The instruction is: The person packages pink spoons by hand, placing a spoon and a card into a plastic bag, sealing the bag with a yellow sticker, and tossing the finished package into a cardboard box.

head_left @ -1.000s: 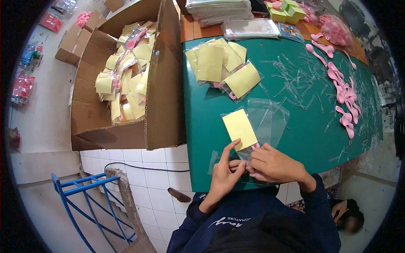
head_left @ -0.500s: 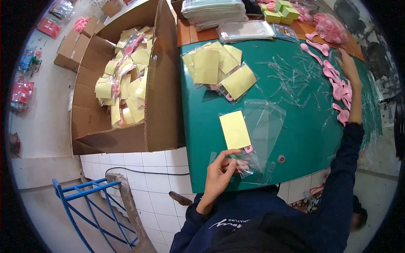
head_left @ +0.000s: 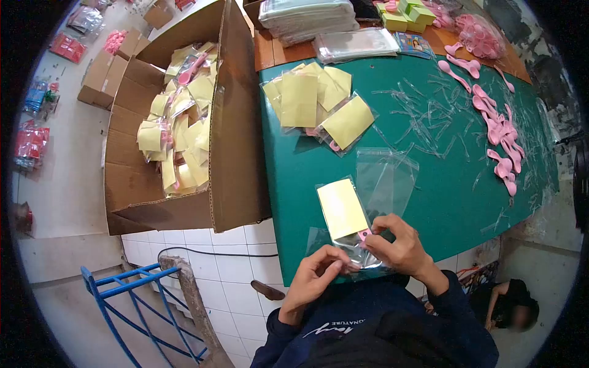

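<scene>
A clear plastic bag (head_left: pixel 351 247) with a yellow card (head_left: pixel 342 205) in it lies at the table's near edge. The holed end of a pink handle (head_left: pixel 364 234) shows below the card. My left hand (head_left: pixel 316 276) has its fingers closed on the bag's lower end. My right hand (head_left: pixel 399 246) pinches the bag's right edge beside the pink handle; its fingertips partly cover that spot. Just behind, a flat clear bag (head_left: pixel 389 184) lies on the green table top (head_left: pixel 294 184). Farther back is a pile of bagged yellow cards (head_left: pixel 300 98).
Pink spoons (head_left: pixel 503 132) lie along the table's right side, with clear plastic strips (head_left: pixel 423 116) scattered beside them. Stacked clear bags (head_left: pixel 307 18) sit at the back. A cardboard box (head_left: pixel 239 122) of bagged cards stands left. Another person (head_left: pixel 515 303) is at lower right.
My right hand has come from the pink spoons at the far right to the bag in front of me. My left hand has stayed at the bag's lower end.
</scene>
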